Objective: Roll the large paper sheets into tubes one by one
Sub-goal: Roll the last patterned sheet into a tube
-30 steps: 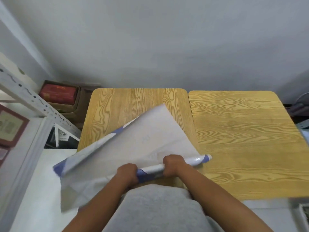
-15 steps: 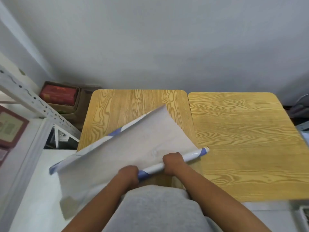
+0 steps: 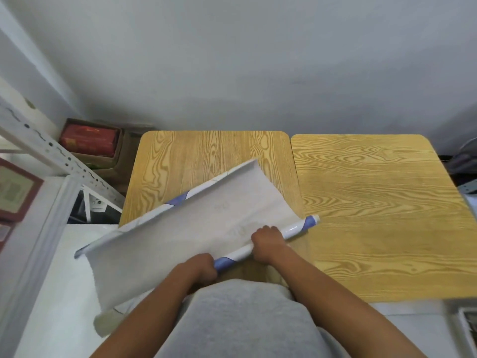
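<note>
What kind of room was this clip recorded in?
Probably a small office or storage room: two wood-grain desks pushed together against a plain wall, a white perforated metal rack at left, and a cardboard box on the floor in the corner.

No legible text anywhere. Faint grey marks on the pale back of the paper sheet, showing through from the printed side, too washed out to read. Yellowish lettering on the red box at the far left corner, blurred beyond reading. Small print inside the framed picture at the left edge, likewise unreadable. No numbers, brands or signs made out on the two wooden tables.
</note>
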